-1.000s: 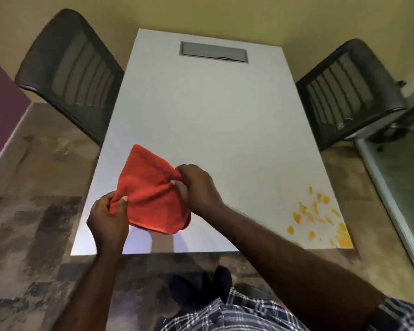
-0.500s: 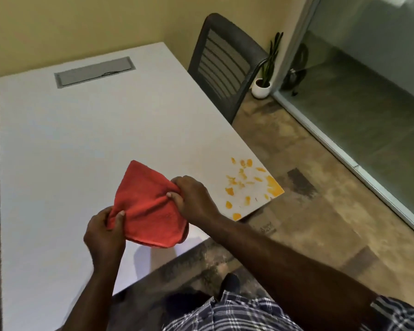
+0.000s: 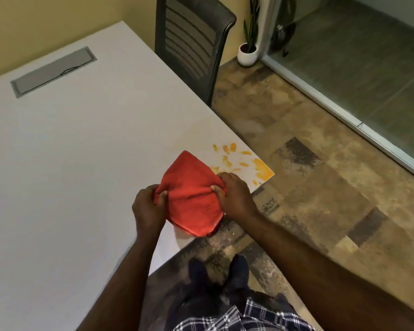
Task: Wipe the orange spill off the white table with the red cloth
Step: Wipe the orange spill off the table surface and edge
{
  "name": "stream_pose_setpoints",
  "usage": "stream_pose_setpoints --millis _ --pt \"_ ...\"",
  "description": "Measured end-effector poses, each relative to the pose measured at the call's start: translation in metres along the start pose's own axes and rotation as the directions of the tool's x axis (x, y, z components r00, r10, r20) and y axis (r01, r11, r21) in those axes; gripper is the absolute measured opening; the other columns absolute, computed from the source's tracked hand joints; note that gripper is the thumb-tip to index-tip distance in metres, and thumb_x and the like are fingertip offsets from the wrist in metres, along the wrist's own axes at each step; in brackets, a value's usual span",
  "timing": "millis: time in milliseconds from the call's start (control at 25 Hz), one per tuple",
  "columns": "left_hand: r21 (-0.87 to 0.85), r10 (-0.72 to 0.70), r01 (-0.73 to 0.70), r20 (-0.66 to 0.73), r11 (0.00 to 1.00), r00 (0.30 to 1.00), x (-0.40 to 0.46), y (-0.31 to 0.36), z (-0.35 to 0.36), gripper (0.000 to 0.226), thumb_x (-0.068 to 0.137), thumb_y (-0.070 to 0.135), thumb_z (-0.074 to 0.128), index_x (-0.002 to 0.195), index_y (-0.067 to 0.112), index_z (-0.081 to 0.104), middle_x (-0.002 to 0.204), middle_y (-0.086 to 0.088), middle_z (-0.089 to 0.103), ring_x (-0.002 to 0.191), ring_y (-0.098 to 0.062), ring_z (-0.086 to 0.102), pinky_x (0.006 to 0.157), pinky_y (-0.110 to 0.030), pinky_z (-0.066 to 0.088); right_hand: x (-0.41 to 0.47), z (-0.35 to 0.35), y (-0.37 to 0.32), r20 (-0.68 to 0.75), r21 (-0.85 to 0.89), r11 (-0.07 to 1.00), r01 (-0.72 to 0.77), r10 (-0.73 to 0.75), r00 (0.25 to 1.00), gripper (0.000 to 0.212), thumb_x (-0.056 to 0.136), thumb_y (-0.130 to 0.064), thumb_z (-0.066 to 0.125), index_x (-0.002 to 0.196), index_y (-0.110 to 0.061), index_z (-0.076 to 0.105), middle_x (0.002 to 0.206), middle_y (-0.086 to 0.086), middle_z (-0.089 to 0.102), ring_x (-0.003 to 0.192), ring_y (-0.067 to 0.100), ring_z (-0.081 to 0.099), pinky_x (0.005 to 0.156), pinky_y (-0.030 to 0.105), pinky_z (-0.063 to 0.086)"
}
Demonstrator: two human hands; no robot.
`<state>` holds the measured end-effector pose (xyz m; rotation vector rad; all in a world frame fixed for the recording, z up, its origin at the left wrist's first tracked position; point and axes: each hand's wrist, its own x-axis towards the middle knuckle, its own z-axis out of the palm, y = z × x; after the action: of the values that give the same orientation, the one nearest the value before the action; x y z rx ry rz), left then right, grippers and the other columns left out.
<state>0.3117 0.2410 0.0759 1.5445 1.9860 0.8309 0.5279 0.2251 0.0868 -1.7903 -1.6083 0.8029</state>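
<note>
A folded red cloth [image 3: 193, 195] hangs in the air over the near right part of the white table [image 3: 69, 151]. My left hand [image 3: 148, 209] pinches its left edge and my right hand [image 3: 236, 195] grips its right edge. The orange spill [image 3: 243, 162] is a scatter of smears and blobs on the table's near right corner, just beyond my right hand. The cloth's top corner covers the spill's left fringe from view.
A grey cable hatch [image 3: 54, 71] is set into the table's far end. A dark mesh chair [image 3: 191, 41] stands at the table's right side. A small white potted plant [image 3: 248, 52] sits by a glass partition [image 3: 344, 75]. My feet [image 3: 216, 273] stand on patterned carpet.
The view has swung right and both hands have carried the cloth toward the near right corner; the cloth now reaches the edge of the spill.
</note>
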Motion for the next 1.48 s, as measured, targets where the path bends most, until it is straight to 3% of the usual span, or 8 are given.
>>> stream_pose_setpoints --millis 240,440,640,840,960,1040,1160,1480 --pt "0.046 0.11 -0.121 0.19 0.992 0.976 0.033 -0.007 0.055 0.022 0.087 0.015 0.066 0.106 0.006 0.071 0.099 -0.013 0.072 0.093 -0.031 0.065 0.082 -0.03 0.042 0.009 0.015 0.055 -0.097 0.016 0.97 -0.241 0.241 0.966 0.022 0.091 -0.021 0.062 0.108 -0.008 0.062 0.099 0.009 0.062 0.082 0.015 0.051 0.065 0.023 0.031" --pt "0.087 0.177 -0.214 0.317 0.973 0.932 0.049 -0.019 0.081 0.041 0.083 0.034 0.056 0.107 0.005 0.07 0.1 -0.015 0.07 0.094 -0.032 0.064 0.081 -0.027 0.038 0.014 0.034 0.086 -0.117 0.01 0.938 -0.348 0.346 0.931 0.023 0.091 -0.023 0.062 0.11 -0.01 0.062 0.1 0.009 0.062 0.088 0.022 0.057 0.069 0.028 0.039" --pt "0.091 0.244 -0.301 0.391 0.949 0.887 0.052 -0.04 0.092 0.052 0.085 0.047 0.052 0.115 0.006 0.066 0.109 -0.013 0.068 0.102 -0.029 0.06 0.084 -0.028 0.038 0.008 0.044 0.094 -0.161 -0.262 0.89 -0.373 0.341 0.926 0.042 0.088 -0.032 0.063 0.126 -0.02 0.053 0.12 0.005 0.053 0.114 0.027 0.045 0.093 0.045 0.037" --pt "0.222 0.224 -0.315 0.355 0.923 0.907 0.046 -0.062 0.092 0.059 0.087 0.05 0.054 0.134 0.014 0.055 0.133 -0.012 0.056 0.121 -0.03 0.05 0.097 -0.047 0.039 0.009 0.062 0.083 -0.189 -0.512 0.832 -0.213 0.133 0.973 0.058 0.083 -0.047 0.063 0.131 -0.02 0.047 0.128 0.007 0.05 0.121 0.026 0.038 0.1 0.049 0.029" --pt "0.245 0.269 -0.358 0.333 0.901 0.904 0.039 -0.072 0.086 0.063 0.091 0.054 0.049 0.139 0.014 0.05 0.139 -0.013 0.053 0.13 -0.03 0.046 0.104 -0.048 0.034 0.017 0.078 0.074 0.037 -0.596 0.803 -0.02 0.053 0.998 0.07 0.085 -0.064 0.048 0.141 -0.023 0.038 0.149 0.008 0.039 0.139 0.028 0.026 0.109 0.053 0.019" --pt "0.265 0.247 -0.339 0.325 0.903 0.913 0.033 -0.084 0.084 0.065 0.093 0.055 0.044 0.141 0.012 0.046 0.143 -0.014 0.051 0.135 -0.031 0.042 0.109 -0.051 0.03 0.022 0.09 0.074 0.231 -0.613 0.783 0.111 0.044 0.972 0.084 0.081 -0.077 0.036 0.151 -0.032 0.019 0.162 0.003 0.012 0.149 0.03 0.0 0.114 0.059 0.0" --pt "0.29 0.144 -0.237 0.309 0.927 0.94 0.02 -0.099 0.083 0.069 0.094 0.056 0.035 0.147 0.012 0.036 0.154 -0.011 0.04 0.146 -0.03 0.028 0.118 -0.055 0.015 0.027 0.1 0.081 0.329 -0.635 0.753 0.17 0.065 0.942 0.093 0.074 -0.088 0.025 0.151 -0.041 0.0 0.163 -0.002 -0.012 0.145 0.031 -0.024 0.111 0.066 -0.011" --pt "0.391 0.123 -0.261 0.344 0.883 0.931 0.008 -0.108 0.088 0.083 0.093 0.069 0.012 0.153 0.014 0.025 0.162 -0.008 0.024 0.151 -0.025 0.013 0.122 -0.049 0.004 0.03 0.107 0.091 0.272 -0.652 0.744 0.145 0.05 0.961 0.083 0.082 -0.083 0.021 0.151 -0.042 0.002 0.163 -0.004 -0.006 0.148 0.03 -0.014 0.112 0.066 -0.007"
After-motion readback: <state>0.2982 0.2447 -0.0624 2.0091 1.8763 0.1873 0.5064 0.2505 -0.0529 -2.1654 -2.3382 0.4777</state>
